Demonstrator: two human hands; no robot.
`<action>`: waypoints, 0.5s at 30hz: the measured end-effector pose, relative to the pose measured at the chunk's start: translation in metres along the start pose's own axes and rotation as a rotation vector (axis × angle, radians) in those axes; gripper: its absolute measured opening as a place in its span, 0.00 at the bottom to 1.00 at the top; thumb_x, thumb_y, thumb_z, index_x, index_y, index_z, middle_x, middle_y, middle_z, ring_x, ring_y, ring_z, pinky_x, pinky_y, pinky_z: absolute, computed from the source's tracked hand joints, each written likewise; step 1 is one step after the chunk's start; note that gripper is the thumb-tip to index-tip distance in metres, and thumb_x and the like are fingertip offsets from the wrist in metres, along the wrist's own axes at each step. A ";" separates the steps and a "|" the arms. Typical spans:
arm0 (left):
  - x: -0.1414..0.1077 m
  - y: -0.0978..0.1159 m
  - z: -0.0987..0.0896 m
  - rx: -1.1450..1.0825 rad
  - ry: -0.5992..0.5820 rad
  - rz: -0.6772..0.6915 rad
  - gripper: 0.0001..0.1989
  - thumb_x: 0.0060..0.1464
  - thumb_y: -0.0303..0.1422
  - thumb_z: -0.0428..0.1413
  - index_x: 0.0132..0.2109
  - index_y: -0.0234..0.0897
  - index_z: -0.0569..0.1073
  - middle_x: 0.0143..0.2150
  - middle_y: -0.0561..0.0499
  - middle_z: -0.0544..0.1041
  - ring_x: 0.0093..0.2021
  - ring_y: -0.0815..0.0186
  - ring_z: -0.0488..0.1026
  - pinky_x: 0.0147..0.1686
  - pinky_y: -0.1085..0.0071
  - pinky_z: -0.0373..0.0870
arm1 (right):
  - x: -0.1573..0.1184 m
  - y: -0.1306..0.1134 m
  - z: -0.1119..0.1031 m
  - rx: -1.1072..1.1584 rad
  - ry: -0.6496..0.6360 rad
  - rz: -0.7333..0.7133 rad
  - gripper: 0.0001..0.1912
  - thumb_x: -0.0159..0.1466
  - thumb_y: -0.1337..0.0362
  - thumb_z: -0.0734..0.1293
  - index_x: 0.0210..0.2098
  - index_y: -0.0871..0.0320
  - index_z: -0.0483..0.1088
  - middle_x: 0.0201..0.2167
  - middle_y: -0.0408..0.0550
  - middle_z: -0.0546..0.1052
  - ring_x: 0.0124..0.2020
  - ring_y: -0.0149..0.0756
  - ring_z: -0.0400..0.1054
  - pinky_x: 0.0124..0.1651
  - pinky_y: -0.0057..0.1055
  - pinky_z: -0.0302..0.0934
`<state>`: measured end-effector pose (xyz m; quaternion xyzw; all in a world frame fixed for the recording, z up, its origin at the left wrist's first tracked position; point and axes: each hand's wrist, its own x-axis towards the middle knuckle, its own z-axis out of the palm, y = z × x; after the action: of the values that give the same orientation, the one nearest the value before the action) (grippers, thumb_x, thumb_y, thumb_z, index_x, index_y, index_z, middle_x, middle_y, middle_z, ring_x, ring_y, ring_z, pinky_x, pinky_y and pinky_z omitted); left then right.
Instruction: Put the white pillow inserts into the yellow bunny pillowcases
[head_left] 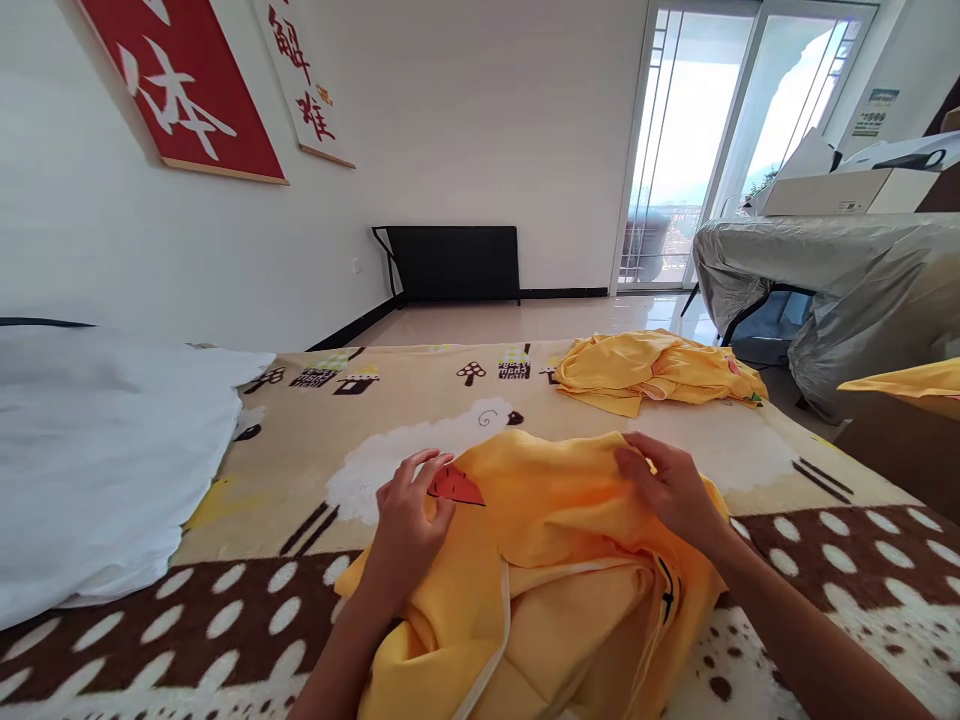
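Note:
A yellow cloth (540,500) with a red watermelon print and a pale edging lies bunched in front of me on a patterned blanket. My left hand (411,520) is at its upper left edge, by the watermelon print, with fingers curled and thumb closing on the fabric. At the upper right edge, my right hand (671,490) pinches the cloth between thumb and fingers, slightly blurred. Folds hide the lower part of the cloth's inside. Farther back on the blanket rests a second yellow cloth pile (652,365).
White fabric (97,460) covers the left of the blanket (292,440). Another yellow cloth (911,382) juts in at the right edge above a cardboard box (892,450). A plastic-covered table (832,250) with boxes stands back right; a black panel (457,262) leans by the wall.

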<state>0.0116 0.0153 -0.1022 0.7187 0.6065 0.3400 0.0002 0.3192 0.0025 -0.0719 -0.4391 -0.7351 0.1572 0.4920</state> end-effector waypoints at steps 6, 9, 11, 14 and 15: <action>-0.033 0.081 -0.039 -0.138 -0.295 0.555 0.36 0.51 0.26 0.50 0.65 0.47 0.50 0.67 0.48 0.55 0.67 0.59 0.51 0.63 0.57 0.55 | -0.027 -0.042 0.016 -0.107 -0.477 -0.433 0.17 0.68 0.68 0.55 0.51 0.54 0.70 0.28 0.44 0.73 0.30 0.30 0.64 0.35 0.26 0.57; -0.043 0.100 -0.045 -0.082 -0.428 0.700 0.37 0.49 0.23 0.51 0.65 0.46 0.52 0.64 0.50 0.62 0.66 0.59 0.53 0.62 0.58 0.56 | -0.032 -0.049 0.022 -0.119 -0.460 -0.545 0.15 0.67 0.70 0.56 0.46 0.56 0.72 0.38 0.49 0.76 0.41 0.34 0.68 0.42 0.29 0.58; -0.043 0.103 -0.042 -0.085 -0.357 0.693 0.28 0.51 0.23 0.51 0.59 0.43 0.60 0.57 0.48 0.70 0.61 0.60 0.62 0.58 0.60 0.60 | -0.033 -0.051 0.023 -0.144 -0.473 -0.560 0.15 0.67 0.70 0.55 0.44 0.56 0.72 0.37 0.48 0.77 0.39 0.33 0.68 0.40 0.28 0.57; -0.039 0.098 -0.037 -0.133 -0.191 0.662 0.07 0.55 0.25 0.51 0.42 0.39 0.68 0.39 0.50 0.76 0.44 0.64 0.72 0.46 0.65 0.66 | -0.033 -0.052 0.023 -0.202 -0.516 -0.518 0.14 0.68 0.70 0.55 0.45 0.55 0.70 0.27 0.43 0.74 0.28 0.29 0.64 0.34 0.28 0.53; -0.037 0.095 -0.036 -0.138 -0.164 0.672 0.04 0.56 0.26 0.51 0.39 0.38 0.68 0.34 0.52 0.76 0.37 0.66 0.72 0.42 0.67 0.66 | -0.034 -0.051 0.023 -0.214 -0.511 -0.501 0.14 0.68 0.69 0.55 0.46 0.55 0.69 0.25 0.42 0.72 0.26 0.28 0.62 0.33 0.28 0.52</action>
<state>0.0757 -0.0566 -0.0534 0.9014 0.3096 0.3024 -0.0146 0.2786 -0.0488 -0.0682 -0.2409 -0.9311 0.0588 0.2674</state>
